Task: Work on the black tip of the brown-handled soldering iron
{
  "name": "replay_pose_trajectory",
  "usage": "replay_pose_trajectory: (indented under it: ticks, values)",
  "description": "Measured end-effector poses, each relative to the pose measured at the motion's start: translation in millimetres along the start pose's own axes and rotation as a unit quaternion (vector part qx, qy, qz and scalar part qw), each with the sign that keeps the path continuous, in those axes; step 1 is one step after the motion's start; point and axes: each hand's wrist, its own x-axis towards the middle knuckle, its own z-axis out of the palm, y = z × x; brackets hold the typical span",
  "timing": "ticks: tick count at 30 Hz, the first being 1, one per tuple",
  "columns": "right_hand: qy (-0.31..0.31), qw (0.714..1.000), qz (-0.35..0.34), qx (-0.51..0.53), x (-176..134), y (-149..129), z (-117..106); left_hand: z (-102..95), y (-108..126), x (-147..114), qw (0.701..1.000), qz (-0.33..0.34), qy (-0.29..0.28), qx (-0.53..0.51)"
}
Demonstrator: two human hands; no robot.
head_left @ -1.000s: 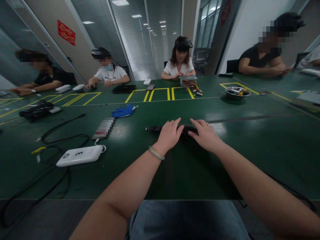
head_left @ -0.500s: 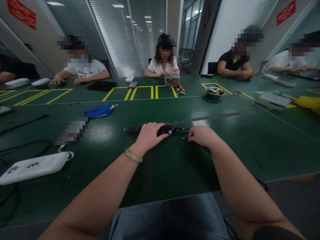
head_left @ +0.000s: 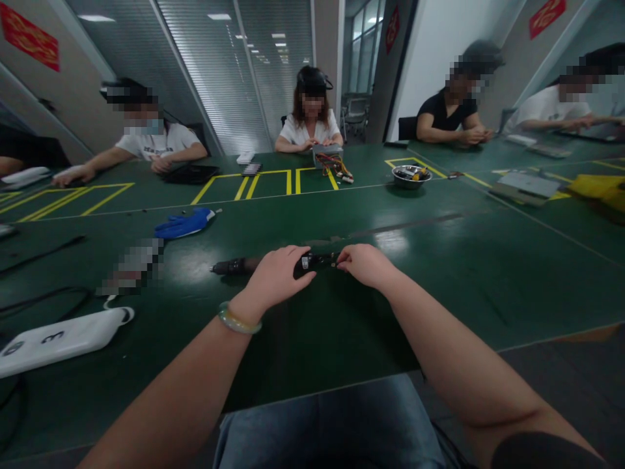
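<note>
A black pen-shaped power tool, which looks like an electric screwdriver (head_left: 303, 264), lies across the green table in front of me, its narrow metal tip pointing left. My left hand (head_left: 273, 279) is closed over its middle, thumb on the near side. At its right end, thin dark leads with small brass-coloured bits (head_left: 333, 259) run toward my right hand (head_left: 367, 264). The fingertips of that hand are pinched together beside this end. What exactly they hold is too small and partly hidden.
On the left lie a blue glove (head_left: 183, 225), a white power bank (head_left: 63, 339) marked 3 and black cables. Further back are a metal bowl (head_left: 411, 177) of small parts and a grey box (head_left: 328, 156) with coloured wires. Several people sit across the table (head_left: 469, 273).
Both my hands and the tool have shifted left and slightly nearer. My right hand has come closer to the tool's right end. Across the table, a person on the left has stretched out an arm.
</note>
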Motion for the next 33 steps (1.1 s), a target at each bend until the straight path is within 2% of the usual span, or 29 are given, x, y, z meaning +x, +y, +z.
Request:
replay_pose_trajectory:
  ticks: [3, 7, 17, 33]
  values:
    - [0.003, 1.0, -0.014, -0.009, 0.5, -2.8, 2.6, 10.3, 13.2, 8.6, 1.0, -0.005, 0.019, -0.011]
    - [0.035, 0.998, -0.039, -0.019, 1.3, -3.8, 3.5, 16.3, 15.8, 14.7, 1.0, -0.008, 0.014, -0.005]
    - [0.067, 0.997, -0.03, -0.006, 6.6, -2.2, 8.5, 15.7, 10.6, 14.0, 1.0, 0.023, 0.007, -0.015]
    - [0.075, 0.993, -0.085, 0.017, 9.2, -4.8, 16.7, 15.5, 8.8, 13.3, 0.999, 0.012, 0.015, -0.035]
